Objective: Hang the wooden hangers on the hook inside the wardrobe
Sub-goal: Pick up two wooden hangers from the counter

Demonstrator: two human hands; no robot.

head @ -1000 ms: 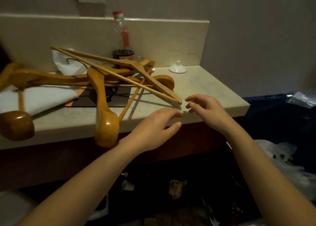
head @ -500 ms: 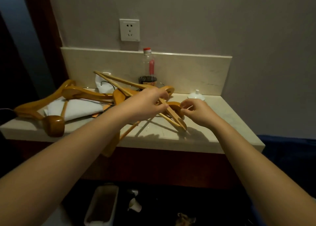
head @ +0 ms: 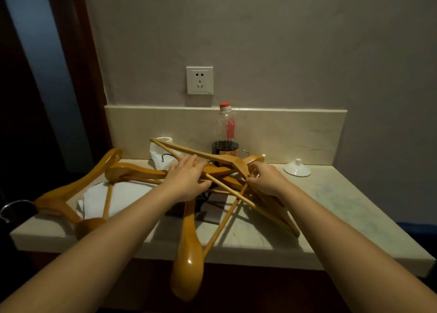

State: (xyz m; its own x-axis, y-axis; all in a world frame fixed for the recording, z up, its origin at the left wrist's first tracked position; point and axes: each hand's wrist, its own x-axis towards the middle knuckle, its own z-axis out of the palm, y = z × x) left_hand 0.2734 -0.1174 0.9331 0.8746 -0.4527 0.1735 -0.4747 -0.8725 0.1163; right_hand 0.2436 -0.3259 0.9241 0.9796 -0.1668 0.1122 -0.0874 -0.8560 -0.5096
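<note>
Several wooden hangers (head: 132, 173) lie tangled in a pile on a pale stone counter (head: 343, 206). One thick hanger arm (head: 188, 253) juts out past the counter's front edge. My left hand (head: 186, 180) lies on top of the pile with fingers stretched over the thin top hanger (head: 212, 155) and its crossbar. My right hand (head: 266, 179) pinches the same thin hanger near its right shoulder. A metal hook (head: 165, 157) shows behind the pile. The wardrobe's inside and its hook are out of view.
A plastic bottle (head: 225, 133) with a red cap stands against the backsplash behind the hangers. A white lid (head: 297, 169) sits at the back right. White cloth (head: 123, 196) lies under the left hangers. A dark door frame (head: 71, 76) rises at the left.
Both hands moved forward from the counter's front edge onto the hanger pile. The left hand now lies over the top hanger and the right pinches it. The view rose and pulled back.
</note>
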